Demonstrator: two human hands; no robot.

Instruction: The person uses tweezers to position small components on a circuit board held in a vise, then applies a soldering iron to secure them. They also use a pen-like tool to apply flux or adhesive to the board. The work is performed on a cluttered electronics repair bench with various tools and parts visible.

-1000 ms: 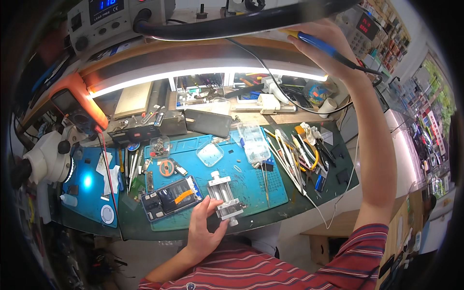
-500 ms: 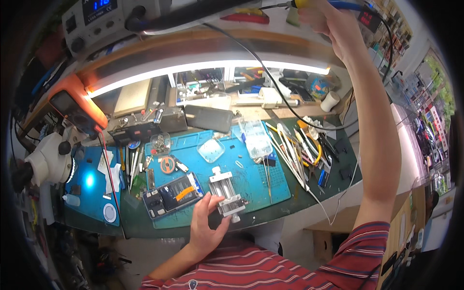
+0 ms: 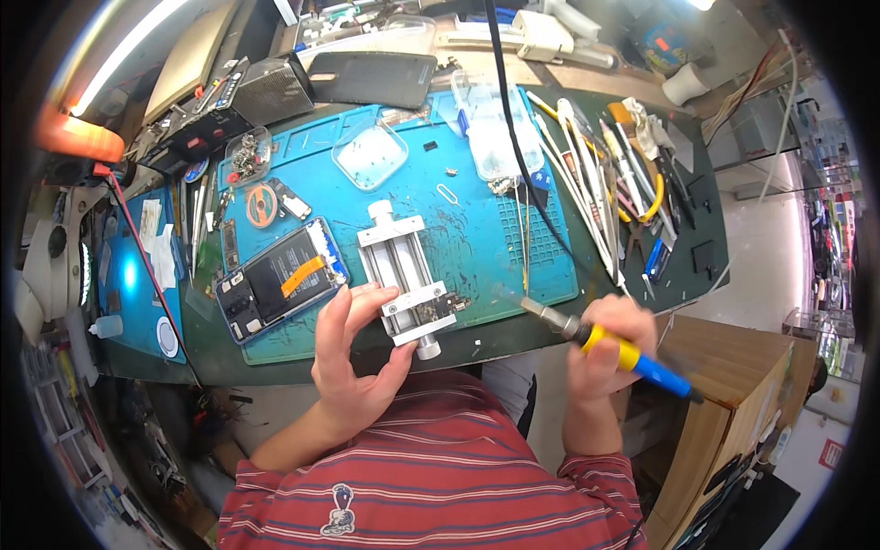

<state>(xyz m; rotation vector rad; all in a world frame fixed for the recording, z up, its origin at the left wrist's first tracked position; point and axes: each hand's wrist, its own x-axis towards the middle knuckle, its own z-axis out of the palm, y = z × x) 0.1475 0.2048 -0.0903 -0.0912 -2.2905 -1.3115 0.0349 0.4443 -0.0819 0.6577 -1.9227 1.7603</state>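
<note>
Near the front edge of the blue work mat [image 3: 477,321], my left hand [image 3: 353,357] steadies a silver metal clamp fixture [image 3: 419,312]. Its fingertips rest on one side and the thumb on the lower end. A small dark circuit board [image 3: 449,304] sticks out at the clamp's right side. In the air to the right, my right hand [image 3: 600,353] grips a soldering iron [image 3: 662,374] with a yellow and blue handle, its metal tip pointing left toward the clamp. An opened phone [image 3: 280,282] with a black battery and orange strip lies left of the clamp.
Clear plastic boxes [image 3: 369,156] and an orange solder spool [image 3: 261,205] sit behind the clamp. Tweezers and hand tools [image 3: 632,165] lie in a heap at the right. A dark cable [image 3: 513,128] hangs across the view. An orange multimeter [image 3: 87,137] stands far left.
My right hand has come down from the upper right with the soldering iron, to the right of the clamp. My left hand stays at the clamp. The view has tilted down.
</note>
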